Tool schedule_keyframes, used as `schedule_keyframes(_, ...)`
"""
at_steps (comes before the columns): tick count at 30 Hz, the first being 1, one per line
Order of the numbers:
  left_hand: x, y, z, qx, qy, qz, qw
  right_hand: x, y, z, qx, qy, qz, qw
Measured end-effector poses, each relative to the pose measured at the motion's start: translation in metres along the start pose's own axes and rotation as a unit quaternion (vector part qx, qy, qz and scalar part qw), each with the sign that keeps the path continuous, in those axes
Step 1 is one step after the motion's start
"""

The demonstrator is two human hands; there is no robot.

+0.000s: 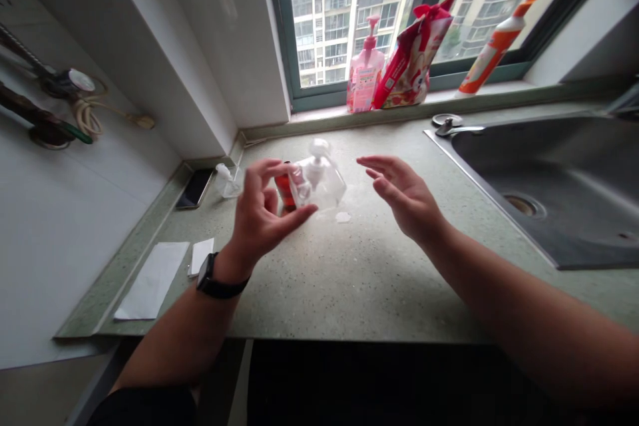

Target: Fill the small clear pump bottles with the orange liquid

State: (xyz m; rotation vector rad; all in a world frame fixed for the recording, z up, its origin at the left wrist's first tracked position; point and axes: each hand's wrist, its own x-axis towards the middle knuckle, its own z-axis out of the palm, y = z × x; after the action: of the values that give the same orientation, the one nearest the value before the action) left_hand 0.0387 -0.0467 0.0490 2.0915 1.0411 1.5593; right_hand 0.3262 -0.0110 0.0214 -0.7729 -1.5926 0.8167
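My left hand [259, 210] is curled around the left side of a clear plastic pump bottle [329, 183], thumb below and fingers above. The bottle is blurred, and whether its base touches the counter is hard to tell. Partly hidden behind the left fingers is a small red container [284, 192]. To the right of the bottle, my right hand [404, 196] hovers with fingers stretched out, touching nothing. A small whitish puddle [343, 217] lies on the speckled green counter [359, 286] just under the bottle.
A second small clear pump bottle [228, 181] and a phone [195, 188] are at the back left, near white paper [154, 279] and a small white packet [202, 257]. A steel sink [499, 213] is on the right. On the windowsill stand a pink pump bottle [365, 76], a red bag [412, 60] and an orange-and-white bottle [492, 53].
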Motion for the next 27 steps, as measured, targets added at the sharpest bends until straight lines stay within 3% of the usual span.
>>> schedule_keyframes(4,0.026,-0.009,-0.050,-0.069,0.107,-0.021,0.992,0.017,0.020,-0.019,-0.044,0.112,0.025,0.992)
schedule_keyframes(7,0.037,-0.023,-0.091,-0.062,0.150,-0.063,0.985,0.025,0.033,-0.031,-0.085,0.151,0.031,0.984)
schedule_keyframes(10,0.030,-0.045,-0.125,-0.029,0.126,-0.152,0.980,0.029,0.043,-0.040,-0.129,0.159,0.044,0.978)
schedule_keyframes(13,0.006,-0.069,-0.147,0.019,0.085,-0.227,0.970,0.031,0.051,-0.048,-0.177,0.145,0.056,0.972)
schedule_keyframes(19,-0.034,-0.096,-0.159,0.039,0.019,-0.342,0.939,0.033,0.066,-0.061,-0.250,0.137,0.066,0.956)
schedule_keyframes(27,-0.037,-0.097,-0.151,0.092,-0.029,-0.382,0.919,0.032,0.078,-0.065,-0.283,0.129,0.075,0.947)
